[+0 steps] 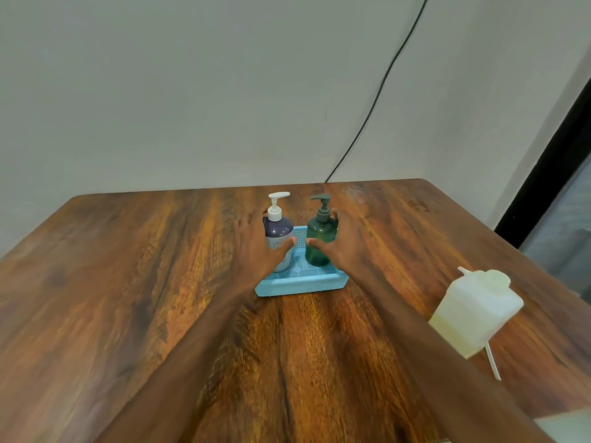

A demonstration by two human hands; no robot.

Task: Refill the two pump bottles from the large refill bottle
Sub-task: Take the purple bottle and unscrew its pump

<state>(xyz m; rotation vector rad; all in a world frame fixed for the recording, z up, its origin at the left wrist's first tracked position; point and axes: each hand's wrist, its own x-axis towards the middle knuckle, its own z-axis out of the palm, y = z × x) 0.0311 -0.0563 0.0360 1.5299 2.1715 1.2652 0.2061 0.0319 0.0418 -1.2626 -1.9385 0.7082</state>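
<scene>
Head view, looking down over a wooden table (128, 282). We count two pump bottles, one tray, one large refill bottle, one loose tube and two hands.

The light blue perforated tray (300, 287) sits mid-table and holds both pump bottles upright, side by side. On the left is the white-pump bottle (278, 231), with a dark purple upper body. On the right is the green pump bottle (321, 231), which has a dark pump head.

The left hand (256, 244) curls round the white-pump bottle, thumb in front and fingers behind. The right hand (347, 244) curls round the green pump bottle in the same way. Motion blur leaves us unsure how firmly either hand presses.

The large refill bottle (473, 311), translucent white with a pale yellowish tint inside, stands near the table's right edge, well apart from the tray. A thin white tube (492, 362) lies just beside it.

A black cable (377, 97) runs down the wall behind.
</scene>
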